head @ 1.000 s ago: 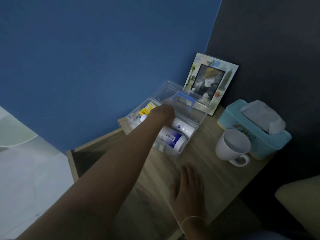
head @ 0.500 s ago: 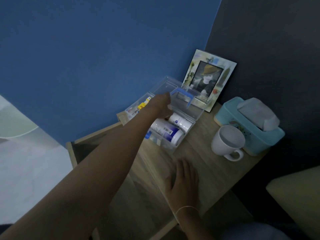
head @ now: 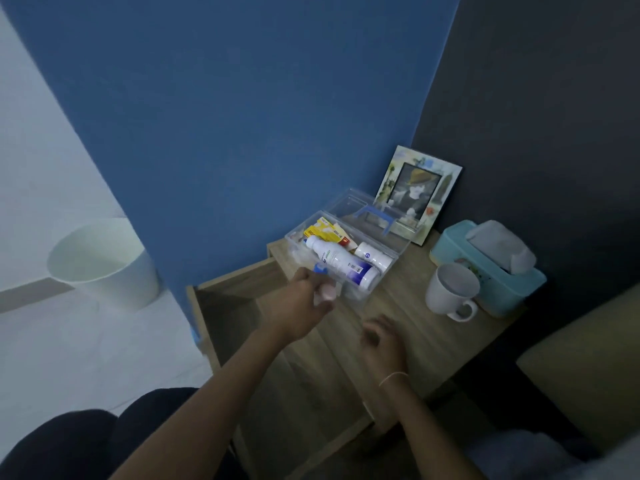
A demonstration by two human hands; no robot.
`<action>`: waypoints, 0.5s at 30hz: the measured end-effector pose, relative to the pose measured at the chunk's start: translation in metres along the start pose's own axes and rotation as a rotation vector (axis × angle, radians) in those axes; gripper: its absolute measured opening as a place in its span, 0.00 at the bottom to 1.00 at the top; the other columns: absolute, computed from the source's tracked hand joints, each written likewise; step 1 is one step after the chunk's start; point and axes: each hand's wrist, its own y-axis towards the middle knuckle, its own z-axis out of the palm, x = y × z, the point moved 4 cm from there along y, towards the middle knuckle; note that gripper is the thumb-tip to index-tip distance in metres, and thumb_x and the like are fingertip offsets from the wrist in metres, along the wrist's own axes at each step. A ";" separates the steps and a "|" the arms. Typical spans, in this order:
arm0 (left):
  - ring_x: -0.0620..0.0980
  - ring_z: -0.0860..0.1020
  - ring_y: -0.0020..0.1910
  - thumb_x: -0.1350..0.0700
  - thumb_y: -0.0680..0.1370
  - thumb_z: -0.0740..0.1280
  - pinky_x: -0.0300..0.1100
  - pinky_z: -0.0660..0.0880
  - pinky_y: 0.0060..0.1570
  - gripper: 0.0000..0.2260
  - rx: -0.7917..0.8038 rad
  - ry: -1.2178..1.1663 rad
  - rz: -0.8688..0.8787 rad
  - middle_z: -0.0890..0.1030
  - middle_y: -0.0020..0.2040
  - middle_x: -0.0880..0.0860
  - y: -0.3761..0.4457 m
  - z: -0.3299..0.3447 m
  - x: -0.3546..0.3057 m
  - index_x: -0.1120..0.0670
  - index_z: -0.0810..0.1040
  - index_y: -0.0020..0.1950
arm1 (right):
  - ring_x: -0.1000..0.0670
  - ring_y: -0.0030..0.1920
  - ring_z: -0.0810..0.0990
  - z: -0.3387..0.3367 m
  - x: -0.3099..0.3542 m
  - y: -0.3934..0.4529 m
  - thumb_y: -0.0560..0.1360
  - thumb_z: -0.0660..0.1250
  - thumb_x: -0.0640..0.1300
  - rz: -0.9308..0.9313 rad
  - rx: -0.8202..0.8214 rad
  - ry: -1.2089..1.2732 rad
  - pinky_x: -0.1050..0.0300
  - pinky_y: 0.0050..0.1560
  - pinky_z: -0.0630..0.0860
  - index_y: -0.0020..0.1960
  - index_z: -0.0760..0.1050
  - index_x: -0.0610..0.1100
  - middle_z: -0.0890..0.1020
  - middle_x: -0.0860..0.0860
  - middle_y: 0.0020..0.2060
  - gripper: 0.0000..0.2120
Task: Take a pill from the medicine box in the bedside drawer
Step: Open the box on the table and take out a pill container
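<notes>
Medicine box [head: 388, 252]: clear plastic, on worktop [head: 408, 327] near blue wall, lid thrown back toward photo frame [head: 417, 192] so contents reachable from front. Large white bottle [head: 341, 263] lies on side inside, long axis diagonal, cap end toward back-left, base toward front-right. Left hand [head: 299, 303] just in front of box, fingers pinched on small pale item, blurred, likely pill pack. Right hand [head: 381, 341] loosely curled above worktop, holding nothing, likely ready to help open it. Drawer [head: 221, 296] open at left.
</notes>
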 end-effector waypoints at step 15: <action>0.47 0.77 0.48 0.62 0.70 0.71 0.37 0.72 0.48 0.14 0.021 -0.129 0.223 0.79 0.53 0.52 -0.038 0.002 -0.031 0.54 0.79 0.56 | 0.48 0.45 0.85 -0.011 0.062 -0.046 0.72 0.68 0.46 0.516 0.495 1.351 0.56 0.41 0.81 0.55 0.80 0.39 0.85 0.43 0.49 0.15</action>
